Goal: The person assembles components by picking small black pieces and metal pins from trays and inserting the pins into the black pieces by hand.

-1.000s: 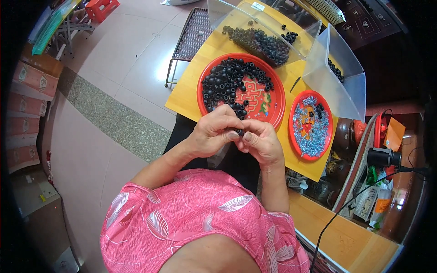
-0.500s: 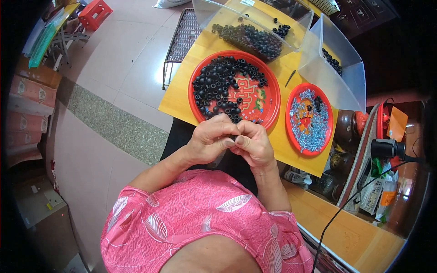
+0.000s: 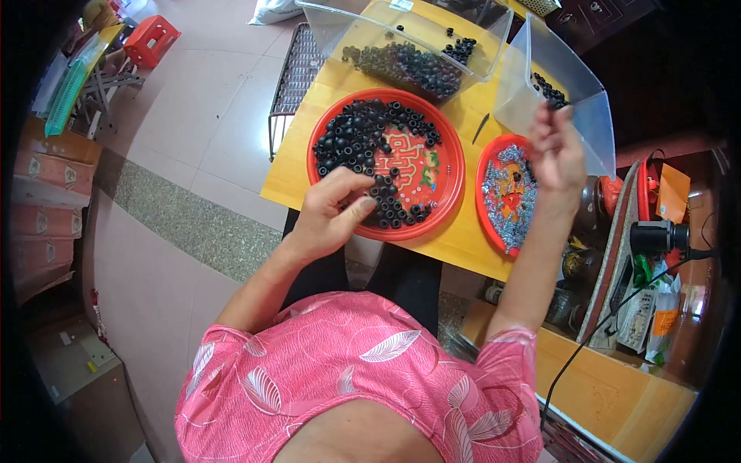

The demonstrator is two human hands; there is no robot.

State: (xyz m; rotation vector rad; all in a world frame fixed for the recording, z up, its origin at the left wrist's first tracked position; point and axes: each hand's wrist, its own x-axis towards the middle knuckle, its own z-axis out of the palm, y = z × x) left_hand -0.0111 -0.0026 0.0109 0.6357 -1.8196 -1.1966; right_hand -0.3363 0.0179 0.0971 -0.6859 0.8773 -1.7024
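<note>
My left hand is over the near left rim of a large round red tray. Its thumb and index finger are apart, close to the black ring-like pieces heaped in that tray, and I see nothing held between them. Out to the right, my right hand is raised at the near wall of a clear plastic bin with black pieces inside. Motion blurs its fingers, so whether they hold anything is hidden. Below it, partly covered by the wrist, lies a smaller red tray of small silvery pieces.
Another clear bin holding many black pieces stands at the far side of the yellow table. A thin dark tool lies between the trays. At the right, a cable runs past a black device and a cluttered shelf.
My hands were pinched together in front of the large tray. They have parted: the left moved onto the tray's edge, the right swung far right to the clear bin.
</note>
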